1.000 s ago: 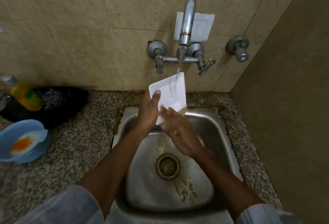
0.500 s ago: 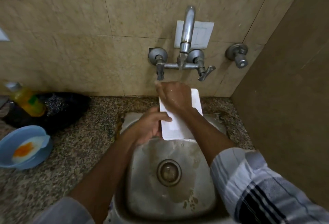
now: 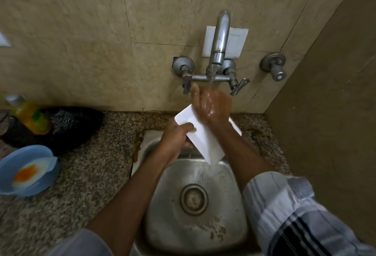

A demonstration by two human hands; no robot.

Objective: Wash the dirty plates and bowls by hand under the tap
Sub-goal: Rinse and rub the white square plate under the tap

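Observation:
A white square plate (image 3: 205, 139) tilts over the steel sink (image 3: 195, 200), its low corner draining water into the basin. My left hand (image 3: 177, 137) grips the plate's left edge. My right hand (image 3: 211, 105) lies flat on the plate's upper part, fingers apart, directly under the running tap (image 3: 218, 52); water streams over its back. A blue bowl (image 3: 26, 172) holding a white dish with orange residue sits on the counter at the far left.
A yellow detergent bottle (image 3: 30, 117) and a black bag with a steel scrubber (image 3: 69, 125) lie at the back left of the speckled granite counter (image 3: 91, 184). A brown wall closes the right side. A separate valve knob (image 3: 274, 66) sticks out of the tiled wall.
The plate has tipped from upright under the stream to slanting down into the sink. My right hand went from its lower edge up over its top, and water runs over that hand.

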